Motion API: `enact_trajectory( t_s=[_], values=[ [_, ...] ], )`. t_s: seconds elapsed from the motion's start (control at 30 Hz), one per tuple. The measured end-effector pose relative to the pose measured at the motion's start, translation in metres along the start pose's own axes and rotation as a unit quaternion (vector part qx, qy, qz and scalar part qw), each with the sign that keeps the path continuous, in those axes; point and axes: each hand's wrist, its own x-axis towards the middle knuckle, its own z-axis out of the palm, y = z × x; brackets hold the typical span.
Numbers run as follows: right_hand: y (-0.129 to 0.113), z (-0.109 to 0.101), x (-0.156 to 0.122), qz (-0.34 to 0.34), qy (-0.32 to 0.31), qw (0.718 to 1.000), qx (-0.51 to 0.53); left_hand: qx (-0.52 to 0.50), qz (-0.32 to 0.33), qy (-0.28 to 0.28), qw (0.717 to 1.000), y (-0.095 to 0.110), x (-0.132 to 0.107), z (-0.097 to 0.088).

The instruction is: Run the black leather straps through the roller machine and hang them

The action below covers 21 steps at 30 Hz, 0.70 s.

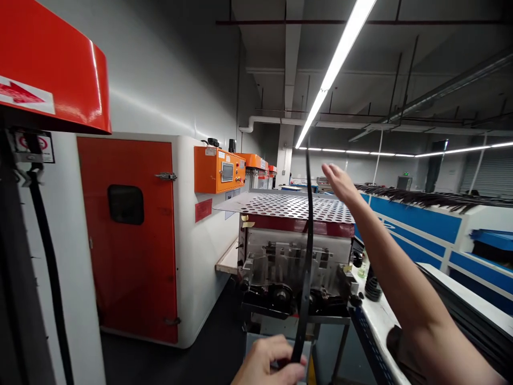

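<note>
My left hand (269, 364) is at the bottom middle, fingers closed round the lower end of a long thin black strip (308, 240). The strip rises almost straight up in front of a machine with a perforated metal top plate (296, 206). My right hand (340, 182) is stretched out forward and up at the end of a bare arm, fingers extended and apart, just right of the strip's upper part and not gripping it.
A white cabinet with a red door (128, 235) and an orange control box (219, 170) stands on the left. A red hood (52, 69) hangs at top left. Blue and white benches with heaps of black strips (425, 199) run along the right.
</note>
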Motion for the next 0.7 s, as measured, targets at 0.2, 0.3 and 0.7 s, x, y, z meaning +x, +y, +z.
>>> enact_trajectory(
  t_s=[0.2, 0.3, 0.7],
  values=[
    [0.0, -0.005, -0.209, 0.213, -0.422, 0.868, 0.152, -0.125, 0.067, 0.005, 0.99, 0.036, 0.045, -0.006],
    [0.005, 0.015, -0.272, 0.26, -0.443, 0.821, 0.247, -0.135, 0.071, 0.009, 0.988, 0.044, 0.059, -0.006],
    [-0.019, 0.003, -0.131, 0.016, -0.305, 0.946, 0.112, 0.016, 0.276, 0.015, 0.961, 0.264, 0.142, -0.106]
  ],
)
